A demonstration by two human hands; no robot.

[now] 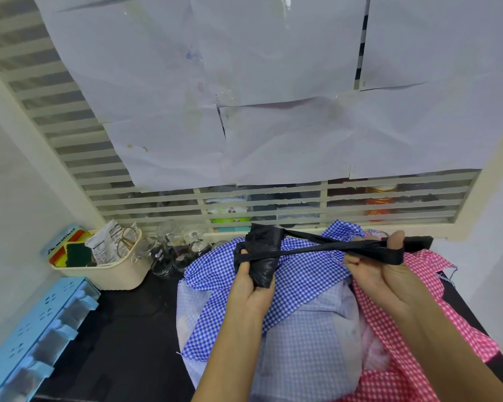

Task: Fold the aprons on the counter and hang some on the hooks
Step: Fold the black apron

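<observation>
Blue checked apron (212, 326) and pink checked apron (370, 311) lie heaped on the counter (128, 329) beneath both forearms. Above them the left hand (253, 285) clenches the rolled black apron (263, 245), held upright. Its strap (325, 247) stretches taut rightward to the right hand (381, 274), whose fingers curl round it.

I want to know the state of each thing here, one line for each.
black apron: rolled into a bundle, gripped by the left hand
strap: pulled taut, held by the right hand
blue apron: unfolded, crumpled on the counter
pink apron: unfolded, crumpled
basket: upright, filled
</observation>
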